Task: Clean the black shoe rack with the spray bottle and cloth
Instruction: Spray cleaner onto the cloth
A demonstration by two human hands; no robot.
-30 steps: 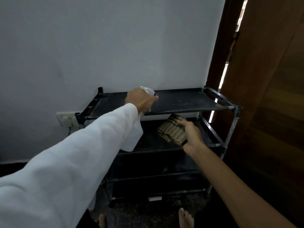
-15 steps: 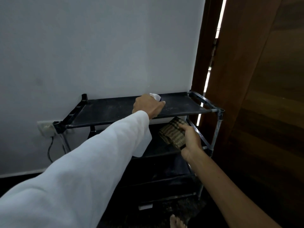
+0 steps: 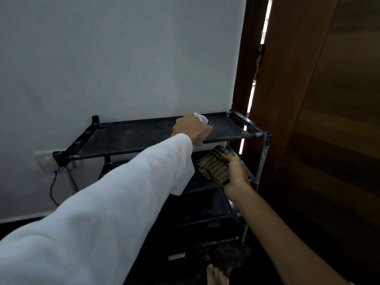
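Grey wall (image 3: 123, 58), brown wooden door (image 3: 329, 120)

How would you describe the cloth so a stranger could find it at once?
Start at the black shoe rack against the grey wall, beside the wooden door. Just under the right end of its top shelf, the right hand holds the cloth. It alone is striped and brownish among plain black shelves.

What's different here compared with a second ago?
The left hand, gripping the spray bottle, has slid rightward over the top shelf of the shoe rack, from left of the middle to right of it. The right hand, holding the cloth by the second shelf, drifted slightly toward the right post. Nothing was picked up or let go, and the rack has not moved.
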